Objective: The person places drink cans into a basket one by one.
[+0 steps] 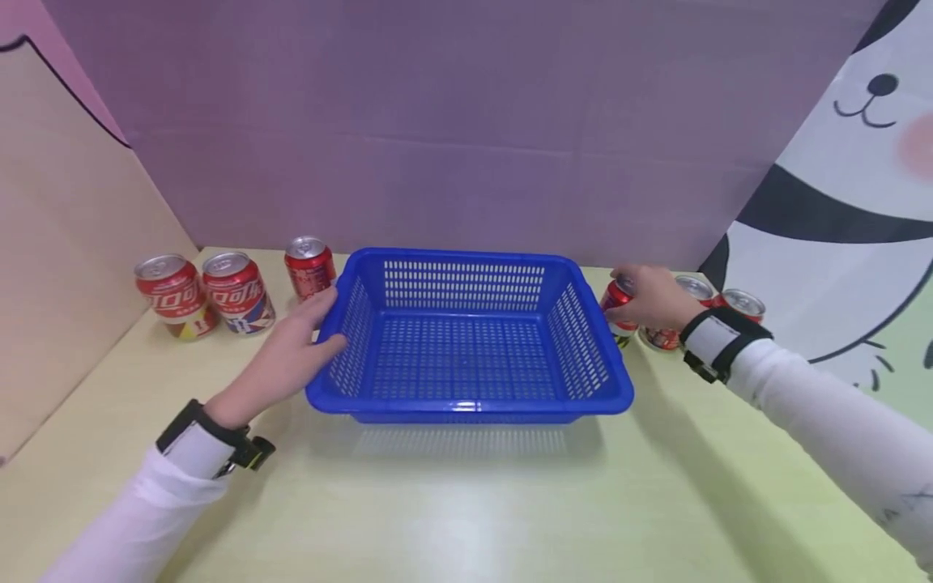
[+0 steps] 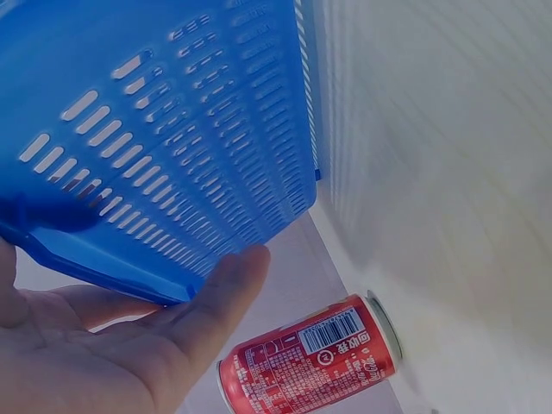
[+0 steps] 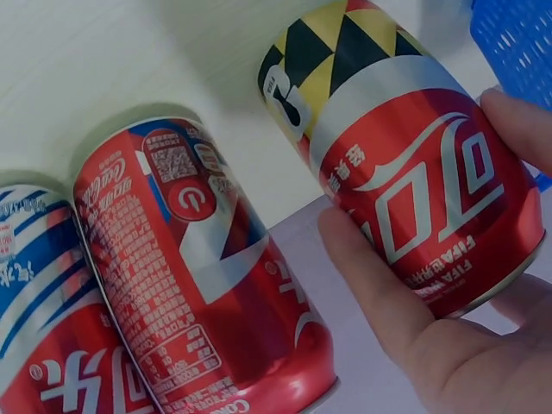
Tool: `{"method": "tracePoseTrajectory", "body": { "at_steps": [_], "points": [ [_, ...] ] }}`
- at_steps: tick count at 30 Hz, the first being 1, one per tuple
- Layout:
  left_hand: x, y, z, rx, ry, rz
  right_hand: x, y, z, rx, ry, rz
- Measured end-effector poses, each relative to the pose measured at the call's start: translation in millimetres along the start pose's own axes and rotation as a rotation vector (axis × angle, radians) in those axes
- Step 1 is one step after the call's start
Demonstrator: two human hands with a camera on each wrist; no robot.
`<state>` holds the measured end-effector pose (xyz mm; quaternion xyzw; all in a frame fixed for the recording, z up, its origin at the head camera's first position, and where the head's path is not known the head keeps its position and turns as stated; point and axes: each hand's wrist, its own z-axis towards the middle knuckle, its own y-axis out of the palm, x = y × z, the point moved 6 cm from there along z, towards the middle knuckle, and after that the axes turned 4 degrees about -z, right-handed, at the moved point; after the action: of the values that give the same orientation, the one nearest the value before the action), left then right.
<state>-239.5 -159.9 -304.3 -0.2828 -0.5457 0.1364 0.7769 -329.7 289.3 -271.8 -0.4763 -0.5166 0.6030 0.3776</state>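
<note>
A blue plastic basket (image 1: 466,356) with slotted walls stands on the table with nothing in it. On its left rim my left hand (image 1: 287,348) grips the edge, and the left wrist view shows the fingers (image 2: 233,280) along the slotted wall. To the right of the basket, my right hand (image 1: 659,295) holds a red cola can (image 3: 405,181) between thumb and fingers, with its yellow-and-black checked end toward the table. Beside that can, two more red cans (image 3: 203,259) stand close together. Another red can (image 2: 310,358) is near the left hand's fingertips.
Two red-and-white cans (image 1: 175,298) stand side by side at the left, and a single can (image 1: 309,267) stands behind the left hand. A purple-grey panel (image 1: 466,146) rises behind the table. A panel with a cartoon animal (image 1: 845,210) borders the right side.
</note>
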Motion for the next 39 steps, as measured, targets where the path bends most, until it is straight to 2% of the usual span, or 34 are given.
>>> {"method": "tracePoseTrajectory", "body": {
  "at_steps": [6, 10, 14, 19, 21, 24, 27, 31, 39],
  "points": [
    [0.0, 3.6, 2.3, -0.005, 0.004, 0.023, 1.5, -3.7, -1.7, -0.007, 0.017, 0.042],
    [0.9, 3.5, 3.3, -0.006, 0.005, 0.024, -9.3, -25.2, -3.6, 0.023, 0.029, 0.02],
    [1.8, 0.5, 3.8, -0.001, 0.005, 0.034, -30.4, -62.1, -2.9, 0.082, 0.033, 0.004],
    [2.2, -2.2, 4.4, -0.002, 0.001, 0.048, -65.2, -107.1, -1.4, 0.176, -0.063, -0.051],
    [2.6, -2.8, 4.1, -0.006, -0.002, 0.047, -80.3, -119.0, -0.3, 0.183, -0.101, -0.076],
    [3.2, -4.3, 3.3, -0.003, -0.002, 0.046, -102.8, -126.6, 4.5, 0.149, -0.135, -0.095],
    [3.5, -6.0, 2.0, 0.004, -0.003, 0.047, -122.4, -121.1, 13.2, 0.087, -0.146, -0.09],
    [2.0, -5.0, 1.0, 0.004, 0.007, 0.046, -139.4, -96.0, 27.8, 0.004, -0.158, -0.061],
    [0.5, 0.0, 2.6, -0.008, 0.005, 0.062, -141.1, -33.6, 51.0, -0.117, -0.148, -0.031]
  ]
}}
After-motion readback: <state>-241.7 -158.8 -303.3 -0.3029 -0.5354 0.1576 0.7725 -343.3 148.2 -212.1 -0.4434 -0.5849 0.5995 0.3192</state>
